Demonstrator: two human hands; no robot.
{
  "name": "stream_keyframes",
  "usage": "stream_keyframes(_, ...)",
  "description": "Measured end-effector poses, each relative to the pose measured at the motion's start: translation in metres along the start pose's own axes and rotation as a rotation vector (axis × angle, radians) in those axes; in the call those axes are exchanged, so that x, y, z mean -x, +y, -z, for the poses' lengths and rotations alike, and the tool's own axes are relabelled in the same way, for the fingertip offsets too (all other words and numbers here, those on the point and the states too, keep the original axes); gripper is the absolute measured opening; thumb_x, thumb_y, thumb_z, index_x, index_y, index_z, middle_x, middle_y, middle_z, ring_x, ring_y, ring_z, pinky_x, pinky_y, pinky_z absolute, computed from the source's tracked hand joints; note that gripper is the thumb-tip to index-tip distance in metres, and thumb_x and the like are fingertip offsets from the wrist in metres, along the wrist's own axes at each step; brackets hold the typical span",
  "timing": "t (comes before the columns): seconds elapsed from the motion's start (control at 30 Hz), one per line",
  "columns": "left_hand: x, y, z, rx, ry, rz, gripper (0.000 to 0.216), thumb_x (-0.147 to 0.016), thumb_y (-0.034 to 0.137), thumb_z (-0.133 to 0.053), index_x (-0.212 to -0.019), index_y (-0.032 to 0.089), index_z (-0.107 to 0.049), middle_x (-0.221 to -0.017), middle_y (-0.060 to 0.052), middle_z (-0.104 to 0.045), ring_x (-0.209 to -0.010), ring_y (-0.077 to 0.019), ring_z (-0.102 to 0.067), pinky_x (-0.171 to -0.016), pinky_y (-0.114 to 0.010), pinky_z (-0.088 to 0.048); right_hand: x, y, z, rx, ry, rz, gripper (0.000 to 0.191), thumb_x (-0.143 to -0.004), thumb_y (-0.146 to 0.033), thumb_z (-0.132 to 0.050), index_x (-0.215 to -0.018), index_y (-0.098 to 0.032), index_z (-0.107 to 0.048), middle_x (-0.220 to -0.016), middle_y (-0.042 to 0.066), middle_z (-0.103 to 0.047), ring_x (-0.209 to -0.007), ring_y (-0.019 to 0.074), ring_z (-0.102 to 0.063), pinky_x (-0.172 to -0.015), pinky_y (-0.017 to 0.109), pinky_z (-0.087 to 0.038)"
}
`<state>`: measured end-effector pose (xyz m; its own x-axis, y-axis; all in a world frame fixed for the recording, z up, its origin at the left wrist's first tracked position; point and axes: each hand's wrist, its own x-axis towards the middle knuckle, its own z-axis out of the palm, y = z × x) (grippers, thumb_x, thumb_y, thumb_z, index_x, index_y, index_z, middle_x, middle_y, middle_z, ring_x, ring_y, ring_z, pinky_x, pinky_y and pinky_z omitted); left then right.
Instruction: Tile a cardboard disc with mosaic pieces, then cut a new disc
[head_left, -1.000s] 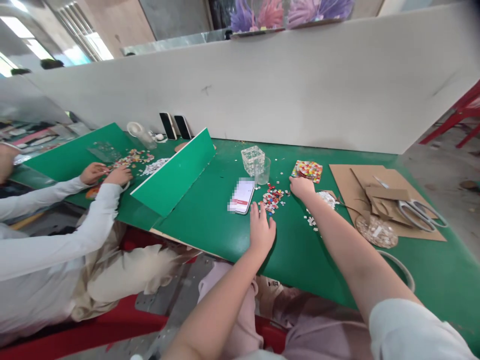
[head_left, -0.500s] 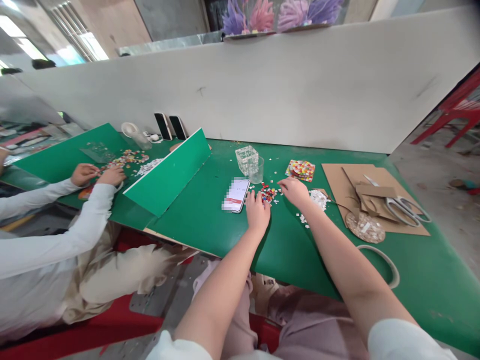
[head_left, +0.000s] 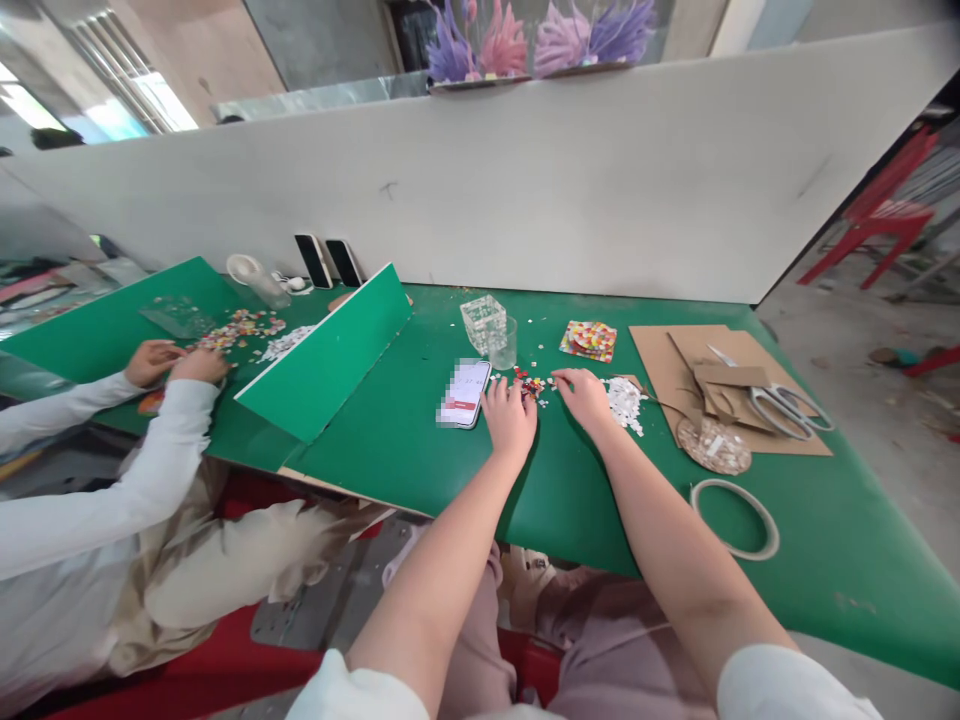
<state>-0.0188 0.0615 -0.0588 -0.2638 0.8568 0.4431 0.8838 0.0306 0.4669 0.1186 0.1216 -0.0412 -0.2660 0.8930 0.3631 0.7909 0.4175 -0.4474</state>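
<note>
My left hand (head_left: 511,418) rests palm down with fingers spread at the left edge of a small heap of red and mixed-colour chips (head_left: 529,384). Across the heap, my right hand (head_left: 586,400) has thumb and forefinger drawn together low over the table; whatever is between the tips is too small to make out. A heap of white chips (head_left: 624,400) lies just right of that hand. Beside my left fingers is a phone (head_left: 463,394) with a lit screen. Behind the chips stand a clear cup (head_left: 502,344) and a clear box with whitish pieces on its walls (head_left: 480,318).
Multicoloured patterned pieces (head_left: 589,340) lie behind my right hand. Rightward are cardboard sheets (head_left: 652,350), scissors (head_left: 780,412), a speckled disc (head_left: 714,446) and a tape roll (head_left: 772,540). A green board (head_left: 322,350) stands on the left, with a co-worker's hands (head_left: 196,366) beyond it.
The view has shifted slightly, so most things sit further left. My right fingertips are a little lower, near the chips. The tape roll shows fully beside my right forearm.
</note>
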Motion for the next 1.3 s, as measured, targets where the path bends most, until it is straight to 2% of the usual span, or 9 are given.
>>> stream_keyframes(0.27,0.023,-0.004,0.012,-0.034,0.037,0.075,0.034,-0.084,0.024,-0.04,-0.112,0.017,-0.057,-0.127,-0.018,-0.046,-0.119,-0.0325,-0.043,-0.093,-0.051,-0.037,0.029,0.002,0.009,-0.088,0.033,-0.137,0.028,-0.087,-0.024,-0.042,-0.099,-0.021,-0.067,-0.087,0.004,-0.071,-0.083,0.0176,-0.063,-0.074,0.028,-0.048)
stream_keyframes(0.47,0.005,-0.006,-0.001,-0.014,0.004,0.072,0.032,-0.082,0.024,-0.044,-0.111,0.015,-0.056,-0.124,-0.018,-0.047,-0.121,-0.0298,-0.042,-0.096,-0.045,-0.037,0.052,0.012,0.016,-0.159,0.071,-0.216,0.029,-0.085,-0.025,-0.041,-0.098,-0.021,-0.067,-0.082,0.003,-0.071,-0.077,0.0179,-0.065,-0.069,0.028,-0.05)
stream_keyframes(0.63,-0.011,-0.002,-0.017,-0.024,-0.047,0.011,0.034,-0.083,0.03,-0.044,-0.111,0.014,-0.057,-0.122,-0.018,-0.05,-0.12,-0.0282,-0.043,-0.097,-0.042,-0.036,0.091,0.003,0.024,-0.212,0.101,-0.232,0.027,-0.084,-0.025,-0.044,-0.095,-0.023,-0.067,-0.082,0.002,-0.07,-0.073,0.0169,-0.065,-0.069,0.028,-0.051)
stream_keyframes(0.83,-0.023,0.007,-0.023,-0.073,-0.068,-0.052,0.03,-0.081,0.034,-0.047,-0.101,0.018,-0.062,-0.118,-0.015,-0.053,-0.115,-0.0304,-0.045,-0.098,-0.051,-0.03,0.143,-0.015,0.036,-0.263,0.133,-0.229,0.024,-0.084,-0.024,-0.045,-0.091,-0.024,-0.068,-0.079,0.003,-0.07,-0.075,0.018,-0.065,-0.075,0.03,-0.051)
stream_keyframes(0.97,-0.031,0.011,-0.028,-0.094,-0.048,-0.095,0.032,-0.083,0.036,-0.044,-0.102,0.02,-0.063,-0.118,-0.013,-0.054,-0.118,-0.0297,-0.042,-0.103,-0.053,-0.022,0.153,-0.016,0.039,-0.286,0.183,-0.27,0.024,-0.084,-0.024,-0.045,-0.091,-0.023,-0.067,-0.076,0.003,-0.068,-0.071,0.018,-0.064,-0.07,0.03,-0.051)
stream_keyframes(1.1,-0.038,0.013,-0.033,-0.093,-0.02,-0.128,0.037,-0.084,0.038,-0.041,-0.106,0.017,-0.063,-0.115,-0.016,-0.055,-0.115,-0.0321,-0.043,-0.101,-0.057,-0.02,0.156,-0.016,0.04,-0.29,0.24,-0.297,0.024,-0.085,-0.024,-0.043,-0.091,-0.022,-0.067,-0.078,0.004,-0.068,-0.072,0.017,-0.063,-0.071,0.028,-0.05)
stream_keyframes(1.17,-0.038,0.013,-0.033,-0.091,-0.005,-0.154,0.039,-0.085,0.038,-0.039,-0.105,0.014,-0.063,-0.112,-0.018,-0.056,-0.112,-0.0328,-0.045,-0.098,-0.055,-0.023,0.16,-0.015,0.042,-0.29,0.265,-0.314,0.023,-0.085,-0.027,-0.044,-0.091,-0.022,-0.066,-0.075,0.003,-0.068,-0.069,0.0156,-0.063,-0.068,0.025,-0.049)
stream_keyframes(1.3,-0.035,0.015,-0.028,-0.08,0.001,-0.269,0.041,-0.085,0.038,-0.038,-0.106,0.014,-0.063,-0.109,-0.017,-0.057,-0.106,-0.032,-0.048,-0.091,-0.049,-0.03,0.171,-0.015,0.044,-0.281,0.31,-0.377,0.025,-0.086,-0.038,-0.047,-0.081,-0.019,-0.063,-0.061,-0.001,-0.063,-0.053,0.0123,-0.057,-0.053,0.021,-0.046)
